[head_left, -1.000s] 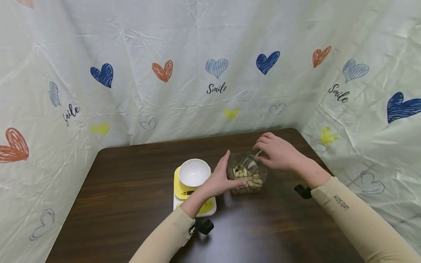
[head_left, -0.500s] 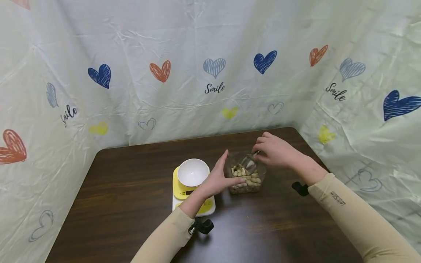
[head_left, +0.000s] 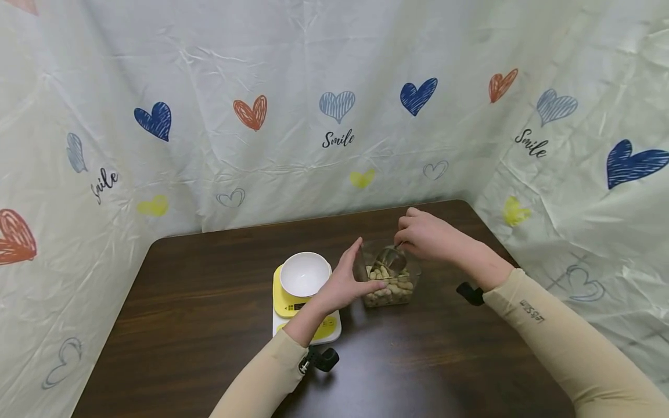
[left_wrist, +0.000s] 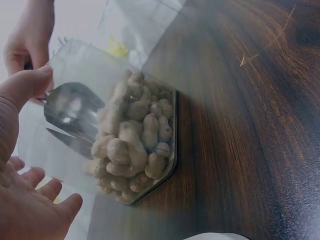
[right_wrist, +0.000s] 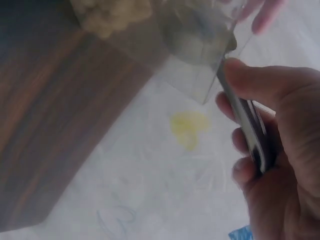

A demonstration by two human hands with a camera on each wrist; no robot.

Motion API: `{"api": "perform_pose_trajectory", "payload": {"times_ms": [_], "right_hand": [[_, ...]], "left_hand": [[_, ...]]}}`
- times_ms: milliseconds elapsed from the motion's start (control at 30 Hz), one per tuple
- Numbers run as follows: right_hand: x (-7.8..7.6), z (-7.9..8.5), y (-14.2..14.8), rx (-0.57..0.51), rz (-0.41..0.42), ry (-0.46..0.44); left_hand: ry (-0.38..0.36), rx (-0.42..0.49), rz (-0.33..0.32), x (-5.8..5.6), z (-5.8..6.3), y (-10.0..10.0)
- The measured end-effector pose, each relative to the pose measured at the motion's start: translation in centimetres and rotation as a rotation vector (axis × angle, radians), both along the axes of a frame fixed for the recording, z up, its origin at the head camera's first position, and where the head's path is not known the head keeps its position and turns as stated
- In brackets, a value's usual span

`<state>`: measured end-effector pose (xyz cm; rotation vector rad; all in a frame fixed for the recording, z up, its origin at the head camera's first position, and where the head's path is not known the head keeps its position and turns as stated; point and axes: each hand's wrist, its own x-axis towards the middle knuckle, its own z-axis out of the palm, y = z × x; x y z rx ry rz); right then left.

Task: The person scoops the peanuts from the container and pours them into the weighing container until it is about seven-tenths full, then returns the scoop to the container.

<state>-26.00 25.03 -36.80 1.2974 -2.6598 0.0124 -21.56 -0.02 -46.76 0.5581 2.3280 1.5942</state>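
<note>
A clear square container [head_left: 389, 284] [left_wrist: 85, 135] [right_wrist: 200, 75] half full of peanuts in their shells [head_left: 389, 288] [left_wrist: 137, 140] [right_wrist: 110, 15] stands on the dark wooden table [head_left: 209, 325]. My left hand [head_left: 347, 281] [left_wrist: 22, 165] holds the container's left side, thumb at the front and fingers at the back. My right hand [head_left: 425, 235] [right_wrist: 272, 145] grips the handle of a metal scoop [head_left: 391, 259] [left_wrist: 70, 110] [right_wrist: 197, 37]. The scoop's bowl is inside the container, above the peanuts.
A white bowl [head_left: 305, 274] sits on a yellow and white kitchen scale [head_left: 305, 316] just left of the container. Heart-printed sheeting [head_left: 334, 104] walls the table at the back and right. Bare tabletop lies left and near me.
My right hand has shifted a little left and tipped the scoop's bowl lower into the container. The left hand stays on the container.
</note>
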Motion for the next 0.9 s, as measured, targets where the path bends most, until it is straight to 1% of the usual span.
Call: {"api": "perform_pose_trajectory", "payload": {"times_ms": [133, 300, 433, 500, 600, 733, 900], "right_hand": [[0.22, -0.34, -0.34, 0.041, -0.040, -0.071], [0.20, -0.52, -0.75, 0.101, -0.067, -0.125], [-0.02, -0.69, -0.94, 0.116, -0.087, -0.178], [-0.07, -0.79, -0.96, 0.118, -0.106, -0.191], [-0.17, -0.99, -1.05, 0.126, -0.113, -0.176], [-0.28, -1.07, -0.90, 0.102, -0.072, -0.160], [-0.52, -0.73, -0.06, 0.036, -0.055, -0.210]], "left_hand": [[0.017, 0.004, 0.006, -0.05, -0.08, 0.06], [0.029, 0.003, 0.016, -0.16, -0.14, 0.16], [0.031, 0.003, 0.013, -0.16, -0.16, 0.19], [0.035, 0.002, 0.010, -0.17, -0.14, 0.16], [0.036, 0.001, 0.017, -0.22, -0.14, 0.08], [0.036, -0.002, 0.018, -0.26, -0.16, -0.03], [0.029, -0.001, 0.012, -0.24, -0.15, 0.05]]}}
